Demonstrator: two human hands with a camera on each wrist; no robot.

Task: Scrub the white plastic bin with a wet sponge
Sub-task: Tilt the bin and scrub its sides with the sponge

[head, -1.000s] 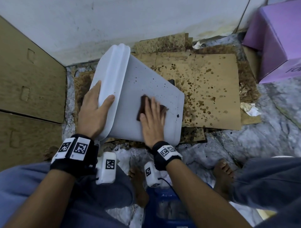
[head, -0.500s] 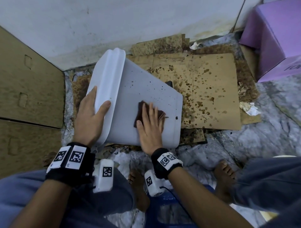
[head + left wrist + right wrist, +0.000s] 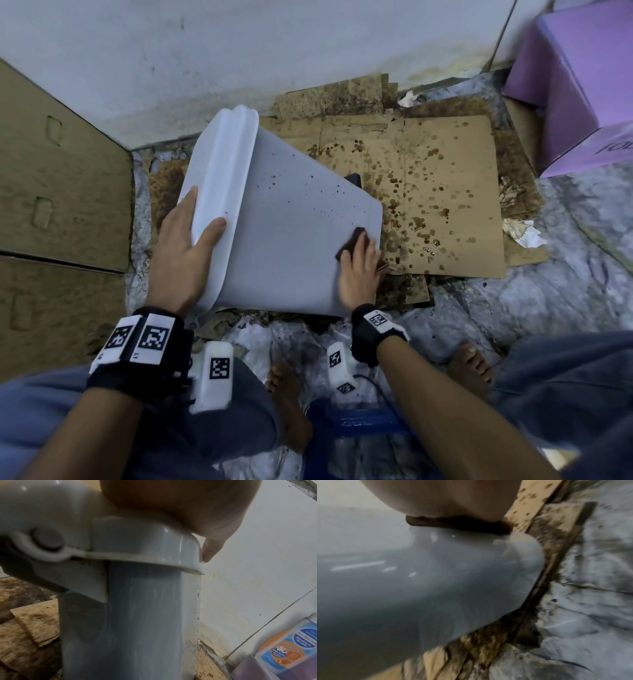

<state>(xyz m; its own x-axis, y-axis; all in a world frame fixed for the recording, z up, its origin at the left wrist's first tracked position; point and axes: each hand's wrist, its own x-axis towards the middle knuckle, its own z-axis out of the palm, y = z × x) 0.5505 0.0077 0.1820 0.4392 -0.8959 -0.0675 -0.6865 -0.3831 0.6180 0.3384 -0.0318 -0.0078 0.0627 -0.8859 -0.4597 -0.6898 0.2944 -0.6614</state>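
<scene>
The white plastic bin (image 3: 284,219) lies tipped on its side over stained cardboard, its lidded top toward the left and dark specks on its upper face. My left hand (image 3: 186,246) grips the lid's rim (image 3: 145,545), thumb over the upper side. Flat on the dark brown sponge (image 3: 352,241), my right hand (image 3: 359,267) presses it against the bin's near right corner, by the base edge. In the right wrist view the sponge (image 3: 457,525) sits squeezed between palm and the bin wall (image 3: 419,581); that view is blurred.
Spattered cardboard sheets (image 3: 445,192) cover the floor to the right of the bin. A purple box (image 3: 579,78) stands at the back right, brown cardboard panels (image 3: 58,192) at the left, a white wall (image 3: 274,44) behind. My bare feet (image 3: 291,411) and a blue stool (image 3: 356,428) are below.
My right hand has slid the sponge from the middle of the bin's face to its right corner near the base. The left hand keeps its grip on the rim.
</scene>
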